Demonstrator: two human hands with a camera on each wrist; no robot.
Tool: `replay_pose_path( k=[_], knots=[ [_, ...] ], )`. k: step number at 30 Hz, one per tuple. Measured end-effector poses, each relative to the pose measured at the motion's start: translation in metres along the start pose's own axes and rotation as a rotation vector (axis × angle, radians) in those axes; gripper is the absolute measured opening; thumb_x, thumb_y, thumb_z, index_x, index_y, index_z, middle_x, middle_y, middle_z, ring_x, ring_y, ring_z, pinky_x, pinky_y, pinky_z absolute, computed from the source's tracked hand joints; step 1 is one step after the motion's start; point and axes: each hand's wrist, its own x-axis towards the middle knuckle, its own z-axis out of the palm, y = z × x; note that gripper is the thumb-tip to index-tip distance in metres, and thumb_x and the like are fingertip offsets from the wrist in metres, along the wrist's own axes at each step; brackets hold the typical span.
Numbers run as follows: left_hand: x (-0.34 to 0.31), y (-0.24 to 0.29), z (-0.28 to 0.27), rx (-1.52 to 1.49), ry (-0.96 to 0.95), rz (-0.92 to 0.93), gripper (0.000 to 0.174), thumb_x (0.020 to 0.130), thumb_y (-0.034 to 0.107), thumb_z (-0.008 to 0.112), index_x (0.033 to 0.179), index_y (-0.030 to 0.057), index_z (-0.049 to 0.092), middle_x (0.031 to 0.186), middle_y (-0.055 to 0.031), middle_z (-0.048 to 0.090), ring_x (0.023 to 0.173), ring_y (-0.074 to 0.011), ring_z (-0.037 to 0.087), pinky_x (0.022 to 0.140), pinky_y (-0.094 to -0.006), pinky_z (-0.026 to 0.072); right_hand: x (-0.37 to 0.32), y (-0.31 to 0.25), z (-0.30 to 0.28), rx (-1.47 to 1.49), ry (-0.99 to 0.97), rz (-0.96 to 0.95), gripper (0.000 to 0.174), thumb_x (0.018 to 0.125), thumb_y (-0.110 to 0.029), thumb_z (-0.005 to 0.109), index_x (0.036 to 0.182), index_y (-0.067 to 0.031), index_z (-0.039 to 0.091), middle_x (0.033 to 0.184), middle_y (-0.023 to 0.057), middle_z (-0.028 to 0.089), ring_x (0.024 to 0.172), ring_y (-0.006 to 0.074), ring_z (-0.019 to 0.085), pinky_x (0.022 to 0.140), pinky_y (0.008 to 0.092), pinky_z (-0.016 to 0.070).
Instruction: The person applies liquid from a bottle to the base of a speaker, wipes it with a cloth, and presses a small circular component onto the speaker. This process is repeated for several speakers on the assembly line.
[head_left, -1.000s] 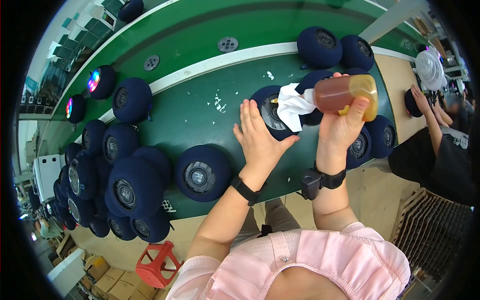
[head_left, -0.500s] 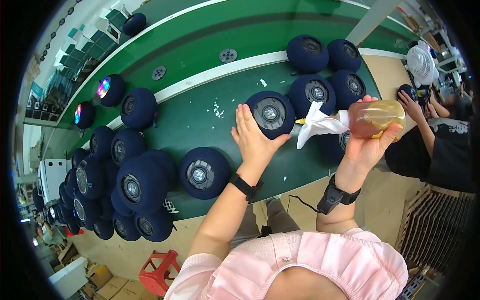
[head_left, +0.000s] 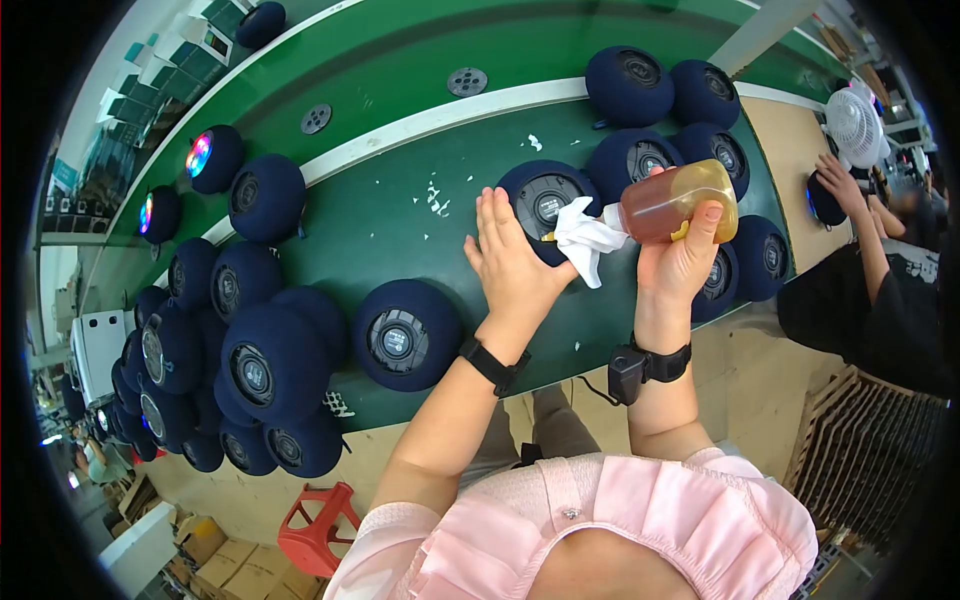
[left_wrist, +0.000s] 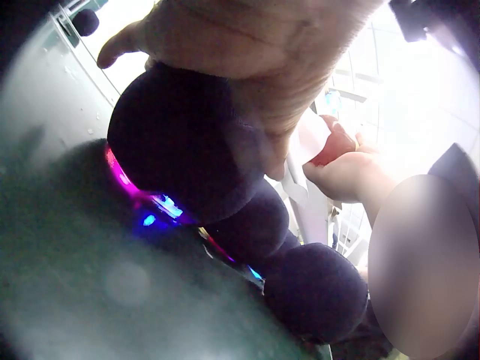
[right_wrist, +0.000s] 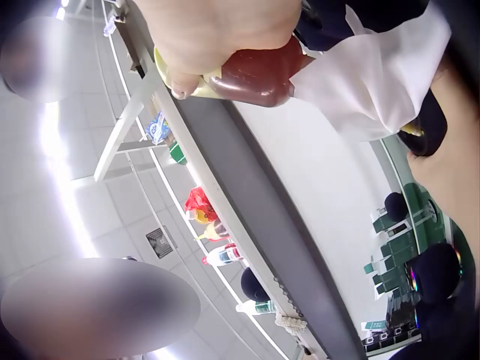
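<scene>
A round navy fabric-covered speaker [head_left: 546, 212] lies with its dark recessed base facing up. My left hand [head_left: 515, 262] lies against its near left side, fingers straight and thumb spread along the near edge. Pink and blue light glows under this speaker [left_wrist: 180, 142] in the left wrist view. My right hand [head_left: 678, 262] grips a squeeze bottle [head_left: 672, 205] of amber liquid, tilted on its side. A white cloth or tissue [head_left: 590, 240] is wrapped round the bottle's neck. The yellow nozzle tip [head_left: 548, 237] pokes out of it over the base's lower edge.
Several similar speakers crowd the green table [head_left: 440, 260] at left, including a pile [head_left: 275, 365]; more stand at right [head_left: 628, 85]. White scraps [head_left: 437, 200] litter the tabletop. A white rail [head_left: 440, 128] runs behind. A red stool [head_left: 318, 528] stands on the floor; another person [head_left: 850, 290] works at right.
The bottle swung right, off the speaker's base, half a second ago; it is now back left with its nozzle over the base. My left hand stays at the speaker's side.
</scene>
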Motion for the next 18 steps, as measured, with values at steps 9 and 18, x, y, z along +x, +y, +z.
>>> replay_pose_path(
  k=[9,18],
  knots=[
    [0.000,0.003,-0.003,0.055,0.013,0.015,0.114,0.050,0.048,0.081,0.133,-0.0025,0.021,0.136,-0.0225,0.030,0.127,-0.0334,0.030,0.096,-0.0513,0.0275,-0.002,-0.001,0.004,-0.079,-0.105,-0.114,0.061,0.076,-0.047,0.065,0.115,-0.0034,0.047,0.103,0.0140,0.056,0.097,0.0291,0.057,0.086,0.0406,0.0464],
    [-0.001,0.001,0.000,0.007,0.011,0.004,0.113,0.051,0.045,0.081,0.135,-0.0001,0.019,0.137,-0.0187,0.028,0.131,-0.0311,0.024,0.096,-0.0596,0.0245,0.007,-0.007,-0.006,0.027,-0.008,-0.029,0.063,0.076,-0.052,0.062,0.115,-0.0055,0.047,0.105,0.0143,0.055,0.101,0.0282,0.054,0.090,0.0419,0.0449]
  ],
)
